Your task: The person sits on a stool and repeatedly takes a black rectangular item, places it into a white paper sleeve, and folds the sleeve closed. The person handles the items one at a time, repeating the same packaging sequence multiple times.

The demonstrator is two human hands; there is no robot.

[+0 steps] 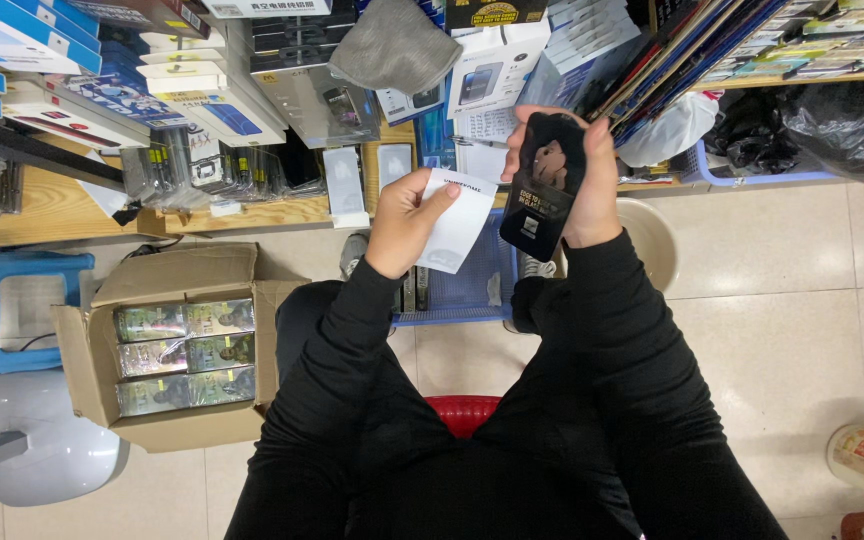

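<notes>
Hands: left hand (pixel 404 222) and right hand (pixel 589 185) are being held up side by side, a little apart, above the person's lap; black sleeves are covering both arms
Left hand: fingers are curling around a small white paper packet (pixel 458 222), thumb pressing on its upper edge; the packet is tilting toward the other hand
Right hand: fingers are wrapping the far edge of a flat black rectangular screen-protector sheet (pixel 544 187), holding it upright and slightly slanted; its lower corner is sitting just beside the white packet, whether touching I cannot tell
Below the hands: a blue plastic basket (pixel 472 285) is lying on the tiled floor; a red plastic stool edge (pixel 463 410) is showing between the person's legs
Left side: an open brown cardboard box (pixel 177 345) is holding rows of small greenish packages; a blue plastic stool (pixel 20 308) is standing beside it
Ahead: wooden shelves (pixel 42 205) are carrying stacked blue and white boxes; a grey cloth (pixel 395 45) is lying on them
</notes>
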